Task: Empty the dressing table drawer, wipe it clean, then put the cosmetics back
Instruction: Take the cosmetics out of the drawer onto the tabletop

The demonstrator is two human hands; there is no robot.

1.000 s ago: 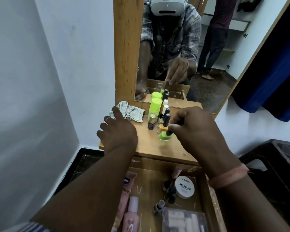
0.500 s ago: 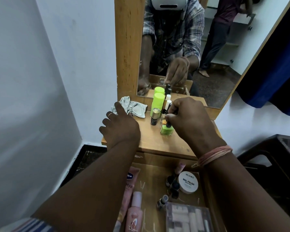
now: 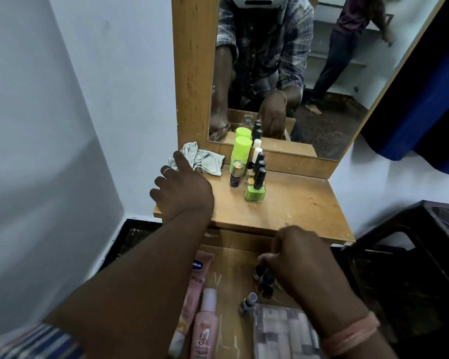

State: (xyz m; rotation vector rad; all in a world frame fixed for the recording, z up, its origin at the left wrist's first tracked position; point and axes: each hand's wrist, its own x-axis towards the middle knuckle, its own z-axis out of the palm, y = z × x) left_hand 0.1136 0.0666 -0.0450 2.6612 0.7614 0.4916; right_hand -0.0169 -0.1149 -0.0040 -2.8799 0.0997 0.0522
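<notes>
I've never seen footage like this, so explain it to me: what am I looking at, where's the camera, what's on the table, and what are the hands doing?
There is no machine here. A person wears a camera on the head, looking down at their own two hands; the mirror reflects them. The left hand rests on the tabletop, fingers reaching the crumpled cloth. Beside it stand a green nail polish, more small bottles behind it and a lime-capped bottle. Below, the open drawer still holds pink tubes, a clear box and dark little bottles. The right hand is curled over those bottles; whether it grips one yet is unclear.
</notes>
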